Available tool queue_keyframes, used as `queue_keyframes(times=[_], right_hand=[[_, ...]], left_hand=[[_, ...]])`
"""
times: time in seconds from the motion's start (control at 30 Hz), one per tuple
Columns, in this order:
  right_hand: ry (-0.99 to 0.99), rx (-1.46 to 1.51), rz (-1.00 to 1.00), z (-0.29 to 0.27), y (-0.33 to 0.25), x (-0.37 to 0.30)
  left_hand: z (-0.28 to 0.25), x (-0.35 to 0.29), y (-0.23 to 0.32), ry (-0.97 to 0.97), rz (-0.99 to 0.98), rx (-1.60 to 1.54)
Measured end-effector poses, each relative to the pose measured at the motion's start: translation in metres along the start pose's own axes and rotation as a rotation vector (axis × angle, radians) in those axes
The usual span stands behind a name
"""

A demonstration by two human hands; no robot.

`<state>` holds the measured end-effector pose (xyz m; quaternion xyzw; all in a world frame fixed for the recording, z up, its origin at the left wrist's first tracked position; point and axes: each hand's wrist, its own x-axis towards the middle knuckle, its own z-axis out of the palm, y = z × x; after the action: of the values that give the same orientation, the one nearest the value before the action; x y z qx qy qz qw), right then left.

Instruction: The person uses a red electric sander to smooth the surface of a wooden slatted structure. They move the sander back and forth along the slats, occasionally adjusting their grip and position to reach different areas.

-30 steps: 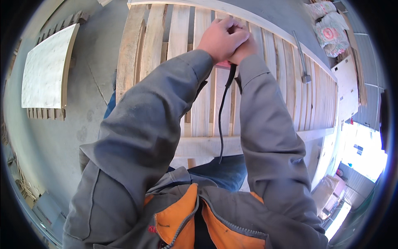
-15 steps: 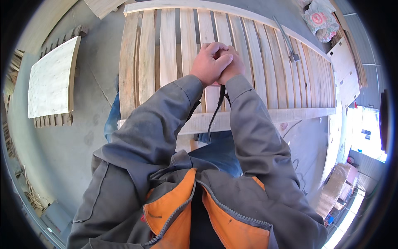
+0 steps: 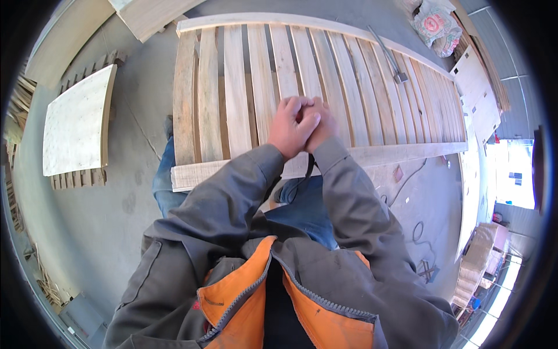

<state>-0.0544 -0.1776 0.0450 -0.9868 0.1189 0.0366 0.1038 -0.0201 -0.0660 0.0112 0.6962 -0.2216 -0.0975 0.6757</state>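
Note:
Both my hands are closed together over the near part of a long slatted wooden frame (image 3: 239, 87). My left hand (image 3: 287, 129) and my right hand (image 3: 323, 128) press side by side, fingers curled round a corded tool that they almost wholly hide. A black cord (image 3: 308, 168) hangs from beneath my right wrist, over the frame's near rail (image 3: 407, 152). What kind of tool it is cannot be made out. Beneath my hands lie pale slats, with narrow gaps between them.
A long-handled tool with a blocky metal head (image 3: 400, 77) lies across the slats at right. A pale board (image 3: 78, 125) rests on a pallet at left. Printed sacks (image 3: 436, 26) sit at the far right. A dark cable (image 3: 407, 185) curls over the floor.
My joined hands have drawn back toward me along the slats, from the middle of the frame to beside its near rail. The view has shifted slightly. The long-handled tool stays on the slats.

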Motion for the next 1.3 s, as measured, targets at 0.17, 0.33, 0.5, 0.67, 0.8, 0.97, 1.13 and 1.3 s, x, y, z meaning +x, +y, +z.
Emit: queue_keyframes(times=[0.17,0.33,0.5,0.67,0.8,0.97,1.13,1.3], right_hand=[[-0.038,-0.027,-0.010,-0.007,-0.010,-0.004],[-0.031,-0.052,-0.022,-0.001,-0.006,0.025],[-0.051,-0.108,-0.037,0.003,-0.001,0.085],[-0.014,-0.138,-0.075,0.003,0.005,0.131],[0.036,-0.055,-0.024,-0.003,0.004,0.165],[0.054,-0.132,-0.024,0.003,0.018,0.224],[0.131,-0.187,-0.066,0.003,0.020,0.278],[0.195,0.094,-0.135,-0.003,0.011,0.323]], left_hand=[[0.000,-0.010,0.004,0.027,-0.028,-0.062],[-0.005,0.016,-0.004,0.025,-0.055,-0.078],[-0.013,0.070,-0.022,0.047,-0.061,-0.060],[-0.014,0.117,-0.039,0.093,-0.038,-0.123],[-0.020,0.157,-0.058,0.105,-0.043,-0.193],[-0.026,0.209,-0.071,0.076,0.001,-0.190],[-0.042,0.255,-0.067,0.028,-0.020,-0.231],[-0.059,0.299,-0.086,0.116,0.399,-0.009]])
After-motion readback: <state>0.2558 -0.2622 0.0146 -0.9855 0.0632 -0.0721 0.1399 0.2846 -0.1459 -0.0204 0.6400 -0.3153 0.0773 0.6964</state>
